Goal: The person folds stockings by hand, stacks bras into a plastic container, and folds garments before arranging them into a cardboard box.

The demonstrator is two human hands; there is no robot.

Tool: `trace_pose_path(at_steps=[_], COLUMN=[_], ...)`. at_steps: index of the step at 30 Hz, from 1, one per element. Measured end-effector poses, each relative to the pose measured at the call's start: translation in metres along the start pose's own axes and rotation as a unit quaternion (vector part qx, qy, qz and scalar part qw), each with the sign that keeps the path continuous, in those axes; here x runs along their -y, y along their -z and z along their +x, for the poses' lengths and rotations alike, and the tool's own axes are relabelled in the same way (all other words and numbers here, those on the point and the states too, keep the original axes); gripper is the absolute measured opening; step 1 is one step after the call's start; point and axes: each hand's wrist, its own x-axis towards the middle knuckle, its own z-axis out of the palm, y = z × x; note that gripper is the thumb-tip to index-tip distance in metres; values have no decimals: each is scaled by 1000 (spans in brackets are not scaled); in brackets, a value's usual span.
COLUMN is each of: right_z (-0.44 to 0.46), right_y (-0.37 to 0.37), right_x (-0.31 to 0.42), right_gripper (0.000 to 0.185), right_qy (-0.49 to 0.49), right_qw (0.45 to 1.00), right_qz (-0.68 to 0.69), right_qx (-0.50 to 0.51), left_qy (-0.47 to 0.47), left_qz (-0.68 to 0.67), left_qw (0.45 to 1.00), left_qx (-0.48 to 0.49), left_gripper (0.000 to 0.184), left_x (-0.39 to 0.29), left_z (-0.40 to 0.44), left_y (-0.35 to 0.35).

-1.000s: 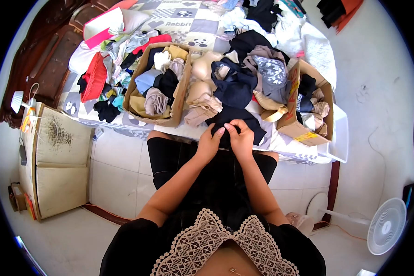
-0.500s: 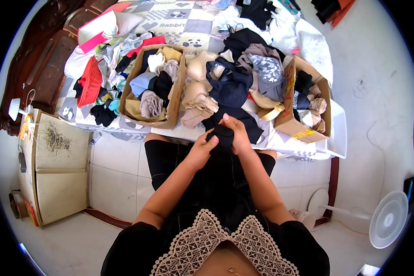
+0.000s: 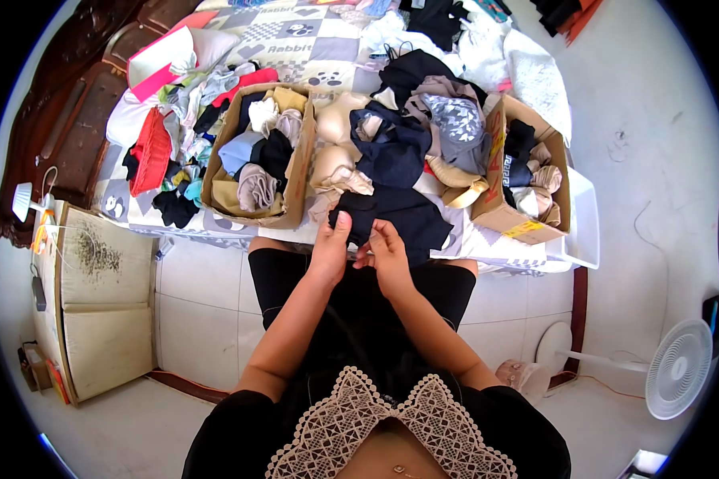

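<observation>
A dark cloth (image 3: 355, 214) is gripped between thumb and fingers by my left hand (image 3: 330, 249), at the front edge of the bed. Beside it, my right hand (image 3: 385, 254) has its fingers curled at the cloth's lower right side, in a pinch. Another black garment (image 3: 414, 219) lies flat just behind and right of my hands. Beige padded cups (image 3: 335, 164) and a navy garment (image 3: 391, 152) are piled farther back. The cloth's lower part is hard to tell from my black clothing.
Left of centre stands a cardboard box (image 3: 296, 180) of rolled clothes; another box (image 3: 494, 160) stands at the right beside a white plastic bin (image 3: 585, 219). A red basket (image 3: 150, 152) and loose clothes lie at the left. A white fan (image 3: 679, 369) stands at the lower right.
The small dark bundle between my hands is now more spread out. My left hand has moved up and left with it, and my right hand has come lower beside it.
</observation>
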Motion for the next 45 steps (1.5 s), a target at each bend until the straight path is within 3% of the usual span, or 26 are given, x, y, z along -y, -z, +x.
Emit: trace_pose_path(at_steps=[4, 8, 10, 12, 15, 17, 18, 21, 23, 24, 27, 30, 33, 35, 36, 38, 39, 40, 42, 44, 45], right_z=[3, 13, 14, 14, 13, 16, 16, 16, 13, 10, 3, 11, 6, 3, 2, 0, -2, -3, -5, -4, -3], right_y=[8, 23, 25, 26, 33, 43, 46, 51, 51, 42, 28, 41, 47, 49, 50, 53, 55, 57, 58, 57, 55], right_x=[26, -1, -9, -17, -24, -27, -28, -31, -33, -30, -31, -52, -42, -38, -37, -38, -37, -36, -40, -42, -42], right_gripper=[25, 21, 18, 17, 14, 14, 14, 18, 22, 22, 30, 31, 33, 32, 31, 28, 28, 29, 25, 22, 22], right_qy=[-139, -93, -89, -87, -85, -97, -99, -75, 32, 30, 143, 86, 17, 11, 7, 11, -5, -20, -20, -27, -28], right_qw=[970, 981, 984, 985, 979, 957, 957, 965, 998, 998, 987, 996, 998, 999, 999, 999, 999, 999, 999, 998, 998], right_qz=[180, 167, 156, 146, 178, 270, 269, 247, 34, 35, -55, -12, -45, -34, -25, -33, -34, -35, -31, -39, -38], right_qx=[88, 34, 10, -12, -44, 37, 39, 42, -40, -38, -55, -34, 43, 37, 26, 12, 14, 15, 21, 38, 36], left_qy=[-108, -62, -66, -102, -4, 87, 86, 131, 179, 177, 181, 154, 108, -93, -110, -279, -297, -356, -201, -89, -88], left_qz=[62, 84, 90, 12, -69, -171, -171, -233, -279, -279, -235, -256, -214, -34, 87, 181, 307, 444, 595, 659, 660], left_qw=[992, 995, 993, 992, 997, 981, 981, 964, 940, 940, 953, 954, 968, 984, 945, 898, 842, 705, 624, 583, 584], left_qx=[-36, -5, -43, -72, -33, -38, -40, 5, -77, -80, -59, -20, -79, -147, -295, -290, -330, -423, -464, -467, -465], left_gripper=[33, 36, 32, 26, 34, 38, 38, 37, 38, 38, 37, 37, 34, 47, 47, 43, 43, 44, 44, 33, 33], left_x=[9, 16, 26, 35, 35, 27, 29, 32, 31, 30, 31, 22, -8, -36, -60, -87, -103, -116, -150, -157, -154], left_z=[-1, -5, -3, 0, -1, -3, -3, -4, -5, -6, -7, -6, -4, 7, 7, 21, 24, 28, 23, 30, 32], left_y=[-11, -11, -18, -19, -10, -15, -12, -5, -8, -6, -2, -7, -4, 8, 10, 52, 77, 90, 95, 113, 121])
